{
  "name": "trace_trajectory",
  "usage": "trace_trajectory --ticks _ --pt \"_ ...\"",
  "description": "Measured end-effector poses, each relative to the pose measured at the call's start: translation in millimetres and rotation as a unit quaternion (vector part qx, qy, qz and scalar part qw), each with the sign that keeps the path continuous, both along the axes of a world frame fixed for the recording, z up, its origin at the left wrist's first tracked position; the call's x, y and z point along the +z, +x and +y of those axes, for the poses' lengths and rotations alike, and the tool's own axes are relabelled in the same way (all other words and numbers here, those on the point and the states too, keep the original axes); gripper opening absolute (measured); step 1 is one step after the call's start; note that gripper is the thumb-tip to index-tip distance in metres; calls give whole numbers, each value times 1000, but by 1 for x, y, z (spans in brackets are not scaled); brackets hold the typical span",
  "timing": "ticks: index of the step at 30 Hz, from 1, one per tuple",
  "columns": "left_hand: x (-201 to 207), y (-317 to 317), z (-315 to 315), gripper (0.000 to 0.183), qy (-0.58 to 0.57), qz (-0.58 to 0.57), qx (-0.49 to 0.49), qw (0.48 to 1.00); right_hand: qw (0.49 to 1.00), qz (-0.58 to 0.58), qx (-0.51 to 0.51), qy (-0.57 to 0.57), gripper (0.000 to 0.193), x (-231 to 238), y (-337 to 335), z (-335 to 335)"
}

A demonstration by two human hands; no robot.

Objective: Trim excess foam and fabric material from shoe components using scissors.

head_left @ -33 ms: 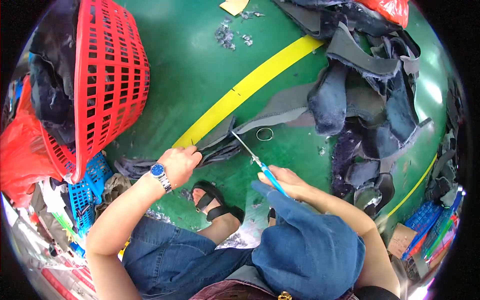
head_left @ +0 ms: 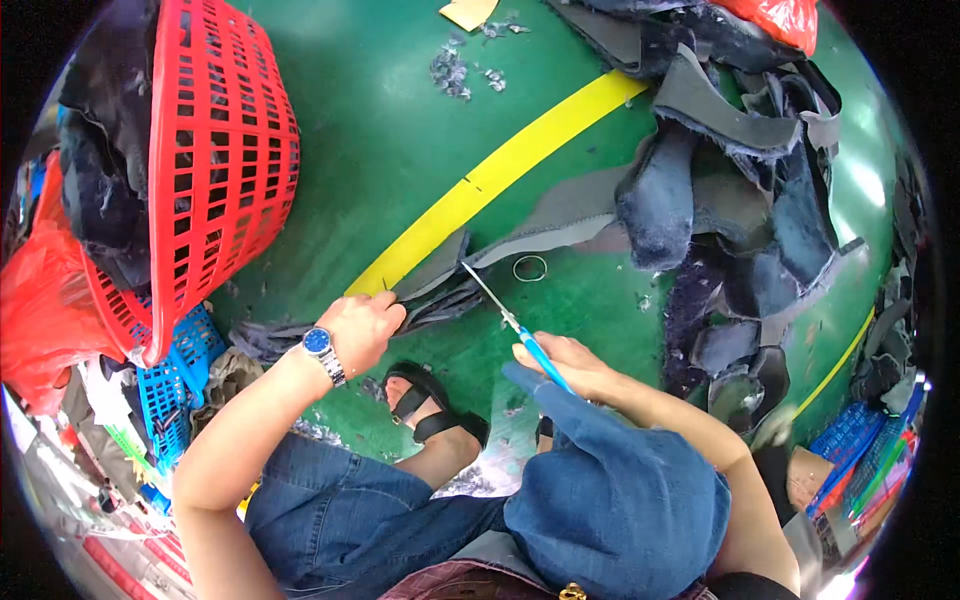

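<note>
My left hand [head_left: 358,328], with a watch on the wrist, is closed round a bundle of dark grey fleece-like strips [head_left: 447,302]. The strips trail out on both sides of the fist. My right hand [head_left: 572,362] grips blue-handled scissors [head_left: 540,352], seen nearly edge-on. Their thin metal tips point up and left, touching or just over the strip beyond my left fist; I cannot tell which. One long grey strip [head_left: 565,232] runs right from there to a heap of dark plush offcuts [head_left: 657,195]. A thin pale loop [head_left: 530,268] lies on the floor beside the scissors.
A red plastic basket [head_left: 222,135] holding dark material stands at the left, above a blue basket [head_left: 172,395] and red bags [head_left: 45,310]. A yellow line [head_left: 500,160] crosses the green floor. My sandalled foot [head_left: 440,405] is below the strips. Coloured baskets [head_left: 850,440] stand far right.
A blurred, pale shape and part of a person's limb have come in at the lower right, by the coloured baskets. My hands have hardly shifted.
</note>
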State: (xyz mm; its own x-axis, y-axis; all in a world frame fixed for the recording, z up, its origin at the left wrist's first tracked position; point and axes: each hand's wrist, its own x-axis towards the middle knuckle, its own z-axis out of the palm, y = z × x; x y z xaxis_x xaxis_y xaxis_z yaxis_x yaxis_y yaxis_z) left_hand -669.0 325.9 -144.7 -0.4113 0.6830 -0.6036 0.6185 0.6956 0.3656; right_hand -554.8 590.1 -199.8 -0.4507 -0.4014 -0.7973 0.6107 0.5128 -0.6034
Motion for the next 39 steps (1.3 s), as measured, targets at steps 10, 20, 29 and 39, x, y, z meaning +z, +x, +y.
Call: trace_trajectory --ticks 10,20,29,39 --pt "3 11 9 18 -44 -1 6 999 991 -78 -79 -71 68 37 -7 -4" --pt "43 11 -19 14 -56 -86 45 994 967 -99 -188 -140 47 15 24 20" --pt "13 -64 90 11 150 295 147 932 969 -103 -223 -17 53 -15 29 37" --pt "-83 -41 166 25 109 140 160 971 974 110 -141 136 54 -9 45 41"
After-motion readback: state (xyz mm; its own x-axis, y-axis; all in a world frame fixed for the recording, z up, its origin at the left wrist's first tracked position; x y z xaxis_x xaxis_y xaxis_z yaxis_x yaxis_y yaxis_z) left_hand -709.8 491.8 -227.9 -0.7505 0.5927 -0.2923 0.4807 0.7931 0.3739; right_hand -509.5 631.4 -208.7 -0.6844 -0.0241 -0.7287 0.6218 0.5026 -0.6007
